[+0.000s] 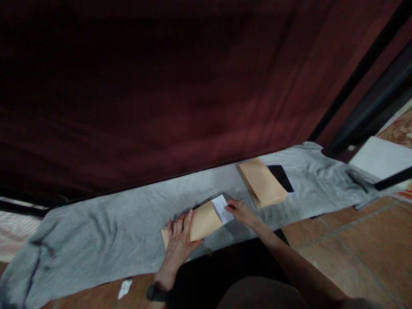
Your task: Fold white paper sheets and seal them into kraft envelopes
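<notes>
A tan envelope [206, 221] lies on a grey cloth [106, 231] in front of me. My left hand [178, 240] rests flat on its left end, fingers spread. A white folded paper [223, 208] sticks out of the envelope's right end. My right hand [240, 211] pinches that paper at its right edge. A dark watch sits on my left wrist.
A stack of tan envelopes [262, 182] lies to the right on the cloth, with a black phone [281, 178] beside it. A dark red curtain hangs behind. A white scrap [125, 288] lies on the tiled floor; a white board [381, 158] is at far right.
</notes>
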`<state>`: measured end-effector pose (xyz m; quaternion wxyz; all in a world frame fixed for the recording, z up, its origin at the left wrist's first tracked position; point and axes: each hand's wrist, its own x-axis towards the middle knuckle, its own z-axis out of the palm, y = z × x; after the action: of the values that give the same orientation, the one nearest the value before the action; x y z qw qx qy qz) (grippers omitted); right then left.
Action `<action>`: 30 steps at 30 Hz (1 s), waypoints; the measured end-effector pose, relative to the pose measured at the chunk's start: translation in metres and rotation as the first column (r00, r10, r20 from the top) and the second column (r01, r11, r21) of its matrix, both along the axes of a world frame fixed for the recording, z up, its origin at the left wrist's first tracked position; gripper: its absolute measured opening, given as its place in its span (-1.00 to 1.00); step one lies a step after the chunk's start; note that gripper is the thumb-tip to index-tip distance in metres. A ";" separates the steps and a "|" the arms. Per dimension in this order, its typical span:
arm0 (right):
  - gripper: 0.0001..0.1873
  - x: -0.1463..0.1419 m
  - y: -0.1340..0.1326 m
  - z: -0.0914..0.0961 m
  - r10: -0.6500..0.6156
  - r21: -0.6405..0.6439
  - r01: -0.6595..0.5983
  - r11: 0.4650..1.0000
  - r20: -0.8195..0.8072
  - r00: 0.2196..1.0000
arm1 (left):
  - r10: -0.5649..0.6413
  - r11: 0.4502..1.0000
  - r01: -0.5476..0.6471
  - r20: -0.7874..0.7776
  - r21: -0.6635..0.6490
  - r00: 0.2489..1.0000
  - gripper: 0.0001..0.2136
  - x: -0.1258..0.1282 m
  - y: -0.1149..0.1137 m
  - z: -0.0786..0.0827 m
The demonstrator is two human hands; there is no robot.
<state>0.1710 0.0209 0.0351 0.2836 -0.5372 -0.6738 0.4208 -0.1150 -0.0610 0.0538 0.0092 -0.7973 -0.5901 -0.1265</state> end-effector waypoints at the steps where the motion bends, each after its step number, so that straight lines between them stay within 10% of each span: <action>1: -0.80 -0.004 -0.004 -0.002 -0.013 -0.013 0.013 1.000 -0.006 1.000 | -0.005 1.000 0.005 0.006 0.004 1.000 0.05 0.001 0.000 -0.001; 30: -0.75 -0.040 -0.015 -0.017 -0.166 -0.301 0.105 0.948 -0.186 0.968 | -0.014 0.998 0.017 0.062 -0.060 0.998 0.07 0.020 -0.001 -0.009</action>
<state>0.1305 0.0064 0.0180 0.2997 -0.5710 -0.5330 0.5478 -0.0950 -0.0617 0.0453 -0.0340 -0.7976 -0.5874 -0.1330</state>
